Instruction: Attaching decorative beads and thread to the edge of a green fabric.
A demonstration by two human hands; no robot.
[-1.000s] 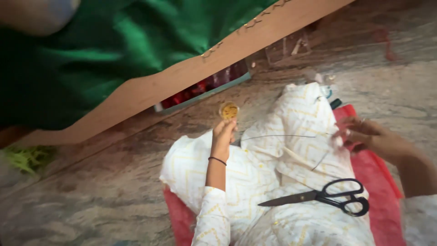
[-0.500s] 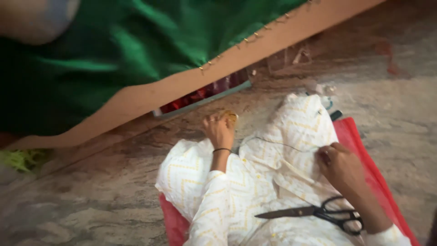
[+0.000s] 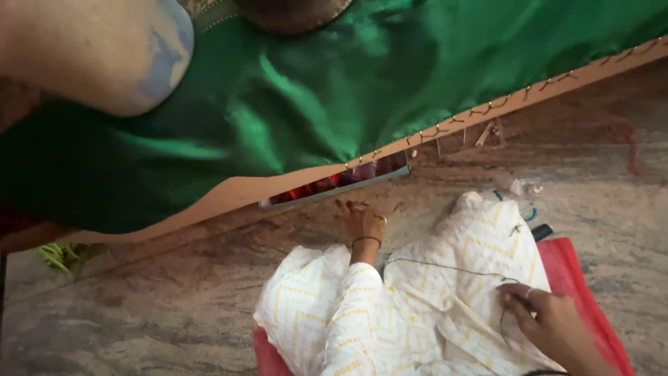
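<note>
My left hand (image 3: 358, 223) reaches forward over the stone floor toward a shallow tray (image 3: 334, 189) of red items under the wooden frame; its fingers are curled, and whether the small gold thing sits in them is hidden. My right hand (image 3: 546, 317) rests on my lap at the lower right, pinching a dark thread (image 3: 445, 268) that runs across the white and yellow patterned cloth (image 3: 431, 299). A dark bangle circles my left wrist.
Green satin fabric (image 3: 313, 90) is stretched on a wooden frame (image 3: 487, 115) across the top. A red mat (image 3: 581, 285) lies under me on the stone floor (image 3: 139, 306). A pale rounded object (image 3: 90, 49) fills the top left. Green scraps (image 3: 59, 254) lie at left.
My left hand moved forward from my lap to the tray by the frame. The right hand dropped lower with the thread. The scissors slid out of view as the camera tilted up.
</note>
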